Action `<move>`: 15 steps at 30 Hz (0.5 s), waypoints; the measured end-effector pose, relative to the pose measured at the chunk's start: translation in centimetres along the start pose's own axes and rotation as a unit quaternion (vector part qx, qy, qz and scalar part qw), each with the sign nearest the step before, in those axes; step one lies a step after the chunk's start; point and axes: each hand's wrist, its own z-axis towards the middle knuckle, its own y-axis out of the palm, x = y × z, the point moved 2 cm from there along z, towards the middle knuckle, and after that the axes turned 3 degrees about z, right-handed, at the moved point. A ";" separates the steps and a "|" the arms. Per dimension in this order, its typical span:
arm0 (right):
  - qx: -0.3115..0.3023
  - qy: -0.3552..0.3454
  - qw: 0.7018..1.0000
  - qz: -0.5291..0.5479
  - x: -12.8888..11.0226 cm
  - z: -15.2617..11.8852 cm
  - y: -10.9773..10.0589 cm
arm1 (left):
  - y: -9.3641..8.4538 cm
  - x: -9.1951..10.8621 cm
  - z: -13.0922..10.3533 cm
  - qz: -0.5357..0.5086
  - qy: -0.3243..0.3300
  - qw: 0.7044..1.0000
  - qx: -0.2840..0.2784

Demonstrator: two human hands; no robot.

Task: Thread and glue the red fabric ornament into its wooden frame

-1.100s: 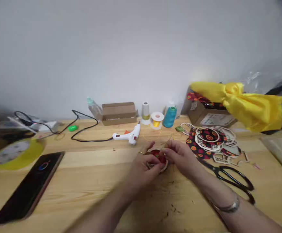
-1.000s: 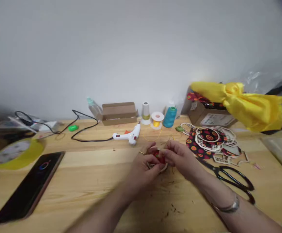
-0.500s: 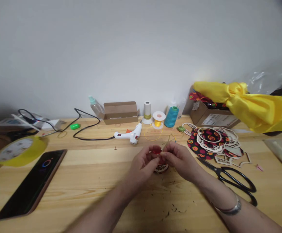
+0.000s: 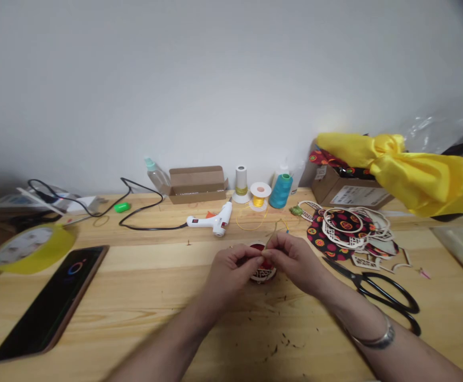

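Where both hands (image 4: 269, 265) meet, round red piece (image 4: 264, 274) beneath the fingertips

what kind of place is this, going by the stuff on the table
Probably a craft workbench, at home or in a small studio: a white glue gun, a teal thread spool and large black scissors lie around the hands' work.

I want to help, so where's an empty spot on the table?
The bare wood between the phone and left hand, below the cord. It's crowded at the right, with scissors, fabric and frames, and at the back, with spools.
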 end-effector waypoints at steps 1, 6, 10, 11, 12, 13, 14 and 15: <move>-0.005 0.006 1.000 0.008 0.0 0.0 0.0 | 0.0 0.0 0.0 -0.014 -0.012 1.000 -0.007; -0.023 0.039 0.997 0.055 -0.2 0.0 0.0 | -0.1 0.0 0.1 -0.084 -0.055 0.994 -0.037; -0.037 0.059 0.993 0.095 -0.2 0.0 -0.1 | -0.1 -0.1 0.1 -0.112 -0.087 0.988 -0.058; -0.041 0.062 0.992 0.103 -0.2 0.0 -0.1 | -0.1 -0.2 0.1 -0.113 -0.094 0.987 -0.060; -0.045 0.064 0.991 0.109 -0.2 0.0 -0.1 | -0.1 -0.3 0.1 -0.113 -0.099 0.987 -0.062; -0.048 0.065 0.990 0.113 -0.2 0.0 -0.1 | -0.1 -0.4 0.1 -0.113 -0.104 0.986 -0.063; -0.050 0.066 0.990 0.117 -0.2 0.0 -0.1 | -0.1 -0.6 0.2 -0.116 -0.106 0.986 -0.065; -0.051 0.068 0.989 0.121 -0.2 -0.1 -0.1 | -0.1 -0.7 0.2 -0.120 -0.107 0.985 -0.067</move>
